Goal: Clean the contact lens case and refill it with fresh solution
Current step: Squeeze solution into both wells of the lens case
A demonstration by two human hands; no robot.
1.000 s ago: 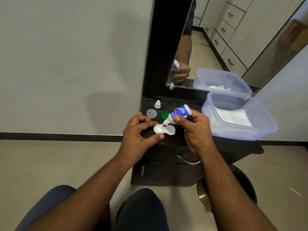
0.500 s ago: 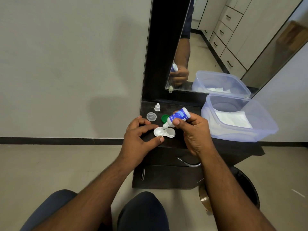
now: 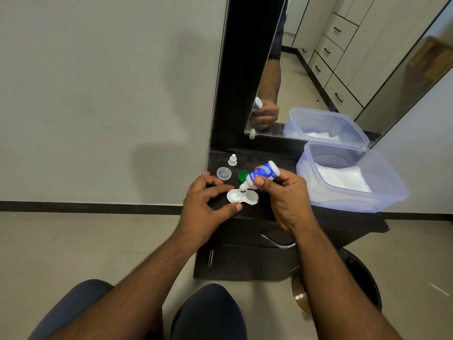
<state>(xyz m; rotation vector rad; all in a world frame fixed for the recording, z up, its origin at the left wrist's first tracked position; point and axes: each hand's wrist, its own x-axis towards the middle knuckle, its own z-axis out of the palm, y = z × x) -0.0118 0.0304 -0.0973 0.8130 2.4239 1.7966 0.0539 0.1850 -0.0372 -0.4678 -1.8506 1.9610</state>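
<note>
A white two-well contact lens case (image 3: 245, 198) lies open on the dark dresser top (image 3: 269, 158). My left hand (image 3: 204, 203) pinches its left end between index finger and thumb. My right hand (image 3: 285, 195) grips a small blue solution bottle (image 3: 262, 174), tipped nozzle-down over the left well. Behind the case lie a green lid (image 3: 243, 176), a clear grey lid (image 3: 224, 173) and the bottle's small white cap (image 3: 232, 160).
A clear plastic tub (image 3: 382, 197) holding white tissues stands at the right of the dresser top. A mirror (image 3: 343, 69) rises behind it. A dark round bin (image 3: 360, 273) sits on the floor at lower right. My knees are at the bottom.
The bottle's nozzle has lowered a little toward the left well of the case. Both hands stay where they were.
</note>
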